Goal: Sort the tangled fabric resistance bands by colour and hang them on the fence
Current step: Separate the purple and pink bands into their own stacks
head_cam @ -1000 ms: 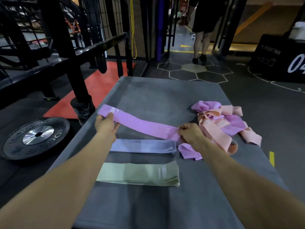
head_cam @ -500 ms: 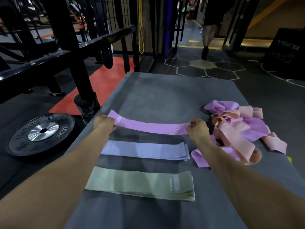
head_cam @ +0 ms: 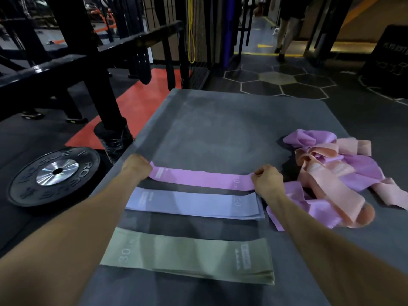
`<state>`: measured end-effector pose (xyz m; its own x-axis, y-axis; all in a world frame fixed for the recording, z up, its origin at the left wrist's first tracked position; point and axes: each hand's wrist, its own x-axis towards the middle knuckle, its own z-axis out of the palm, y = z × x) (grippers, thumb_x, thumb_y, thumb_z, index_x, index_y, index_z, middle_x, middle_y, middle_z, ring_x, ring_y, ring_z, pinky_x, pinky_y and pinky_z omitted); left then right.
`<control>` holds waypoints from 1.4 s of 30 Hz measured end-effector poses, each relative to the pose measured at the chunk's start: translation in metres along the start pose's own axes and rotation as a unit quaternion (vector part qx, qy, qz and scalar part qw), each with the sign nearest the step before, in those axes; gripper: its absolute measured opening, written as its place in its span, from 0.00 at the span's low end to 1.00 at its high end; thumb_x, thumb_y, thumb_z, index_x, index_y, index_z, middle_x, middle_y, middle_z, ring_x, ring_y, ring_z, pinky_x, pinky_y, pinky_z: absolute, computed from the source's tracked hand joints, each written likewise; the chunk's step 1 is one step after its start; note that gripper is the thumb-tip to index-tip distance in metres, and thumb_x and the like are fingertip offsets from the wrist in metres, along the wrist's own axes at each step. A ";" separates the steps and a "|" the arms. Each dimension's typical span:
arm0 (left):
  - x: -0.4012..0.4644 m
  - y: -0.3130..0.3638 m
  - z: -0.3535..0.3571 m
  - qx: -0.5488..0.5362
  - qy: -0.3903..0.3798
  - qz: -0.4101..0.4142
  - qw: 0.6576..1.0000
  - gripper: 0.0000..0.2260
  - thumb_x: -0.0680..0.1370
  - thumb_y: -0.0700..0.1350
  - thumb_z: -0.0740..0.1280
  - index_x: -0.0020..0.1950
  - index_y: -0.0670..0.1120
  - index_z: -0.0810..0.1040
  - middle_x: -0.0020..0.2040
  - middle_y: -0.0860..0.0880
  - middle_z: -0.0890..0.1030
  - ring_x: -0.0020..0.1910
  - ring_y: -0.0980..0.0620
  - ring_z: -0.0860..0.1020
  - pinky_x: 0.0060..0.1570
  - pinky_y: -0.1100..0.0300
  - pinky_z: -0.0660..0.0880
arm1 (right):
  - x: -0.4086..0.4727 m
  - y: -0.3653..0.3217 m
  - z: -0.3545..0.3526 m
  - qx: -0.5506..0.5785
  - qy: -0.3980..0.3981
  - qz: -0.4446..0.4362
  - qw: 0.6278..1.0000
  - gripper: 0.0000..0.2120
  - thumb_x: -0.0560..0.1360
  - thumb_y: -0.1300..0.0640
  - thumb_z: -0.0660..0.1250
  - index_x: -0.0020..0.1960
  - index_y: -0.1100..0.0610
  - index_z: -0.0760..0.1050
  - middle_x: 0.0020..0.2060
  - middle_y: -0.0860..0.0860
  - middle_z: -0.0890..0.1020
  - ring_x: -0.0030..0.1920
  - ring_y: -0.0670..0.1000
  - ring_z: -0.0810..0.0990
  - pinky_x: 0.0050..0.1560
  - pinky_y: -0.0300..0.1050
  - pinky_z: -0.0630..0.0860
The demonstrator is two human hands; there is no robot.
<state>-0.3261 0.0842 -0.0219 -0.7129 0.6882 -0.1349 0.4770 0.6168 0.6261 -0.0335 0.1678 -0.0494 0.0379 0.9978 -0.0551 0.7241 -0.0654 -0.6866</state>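
Setting: gym floor with a grey mat spread across it.
Hard to make out: fence bars at top left are dark and blurred; fingertips of both hands are curled under, out of sight.
Left hand: fingers curled, pinching the left end of the pink band.
Right hand: fingers curled, pinching the band's right end; the band lies flat between the two grips.
Nearer than the grips: lilac band, then green band, both flat.
Right of the right-hand grip: tangled pile of pink and peach bands, touching the wrist.
Left of the left-hand grip: weight plate on the floor.
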 end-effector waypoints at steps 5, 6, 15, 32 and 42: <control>0.004 0.000 0.002 0.028 -0.006 0.008 1.000 0.08 0.76 0.39 0.65 0.52 0.38 0.80 0.56 0.38 0.80 0.57 0.41 0.77 0.55 0.55 0.72 | 0.000 0.001 -0.001 -0.002 0.032 0.011 0.999 0.09 0.76 0.64 0.59 0.53 0.63 0.77 0.53 0.60 0.80 0.54 0.60 0.78 0.53 0.45 0.72; 0.006 -0.001 0.004 0.038 0.002 0.013 0.999 0.06 0.75 0.39 0.65 0.50 0.40 0.80 0.55 0.39 0.80 0.57 0.41 0.77 0.55 0.55 0.72 | 0.000 0.001 -0.002 -0.001 0.036 0.017 0.999 0.10 0.76 0.65 0.59 0.53 0.63 0.76 0.54 0.60 0.80 0.54 0.60 0.77 0.53 0.45 0.72; 0.012 -0.006 0.012 0.136 0.020 0.032 0.990 0.09 0.73 0.39 0.66 0.53 0.42 0.76 0.56 0.39 0.79 0.55 0.38 0.77 0.54 0.48 0.74 | -0.001 0.006 0.003 -0.005 0.040 0.017 0.999 0.07 0.74 0.67 0.61 0.51 0.64 0.75 0.51 0.60 0.80 0.52 0.60 0.78 0.51 0.46 0.73; -0.066 0.069 0.039 0.254 0.053 0.137 0.956 0.15 0.75 0.38 0.61 0.57 0.50 0.79 0.59 0.45 0.77 0.62 0.44 0.72 0.60 0.55 0.66 | -0.020 0.018 -0.068 -0.046 0.057 -0.065 0.995 0.08 0.75 0.63 0.62 0.49 0.63 0.79 0.47 0.59 0.83 0.50 0.62 0.79 0.48 0.45 0.73; -0.164 0.135 0.109 0.076 -0.162 0.283 0.942 0.07 0.75 0.43 0.67 0.51 0.49 0.79 0.54 0.47 0.80 0.54 0.44 0.78 0.56 0.53 0.75 | -0.043 0.080 -0.123 -0.075 0.041 -0.039 0.996 0.10 0.76 0.64 0.61 0.52 0.60 0.80 0.49 0.54 0.82 0.52 0.55 0.78 0.40 0.36 0.60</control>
<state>-0.0889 0.0966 0.0013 -0.1399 0.9886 -0.0562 0.8187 0.1474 0.5550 0.1076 0.1210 -0.0127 0.0296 0.9979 0.0578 0.8211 0.0087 -0.5707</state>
